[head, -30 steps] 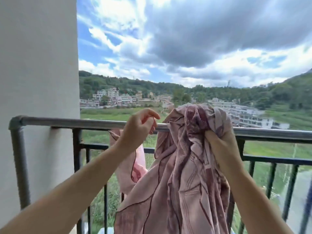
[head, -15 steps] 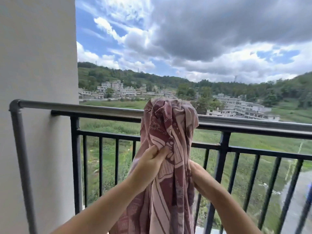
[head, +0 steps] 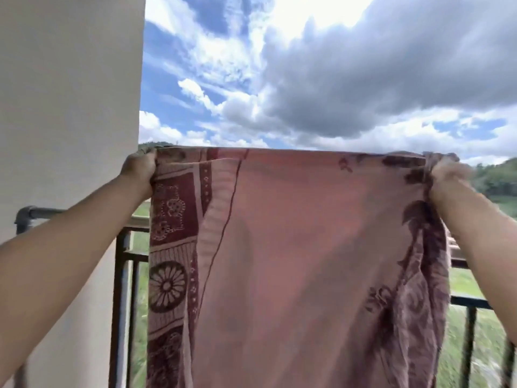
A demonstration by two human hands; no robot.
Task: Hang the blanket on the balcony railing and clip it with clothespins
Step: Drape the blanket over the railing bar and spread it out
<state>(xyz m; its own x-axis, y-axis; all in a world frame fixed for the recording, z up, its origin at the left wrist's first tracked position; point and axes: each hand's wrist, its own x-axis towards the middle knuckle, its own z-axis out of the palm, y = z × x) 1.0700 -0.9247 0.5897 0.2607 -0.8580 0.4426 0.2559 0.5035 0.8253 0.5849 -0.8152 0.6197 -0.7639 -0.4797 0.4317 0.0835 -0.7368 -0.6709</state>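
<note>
A pink blanket (head: 293,261) with dark maroon flower patterns hangs spread wide in the air in front of me, above the balcony railing (head: 39,212). My left hand (head: 140,170) grips its top left corner. My right hand (head: 447,175) grips its top right corner and is blurred. The top edge is stretched straight between the two hands. The blanket hides most of the railing's top bar. No clothespins are in view.
A pale wall (head: 70,107) stands close on the left, where the grey top rail bends down. Black vertical bars (head: 120,303) run below the rail. Beyond are green fields, hills and a cloudy sky.
The blanket was bunched over the rail with both hands low on it. Now both hands have moved apart and up, and the blanket is spread open above the rail.
</note>
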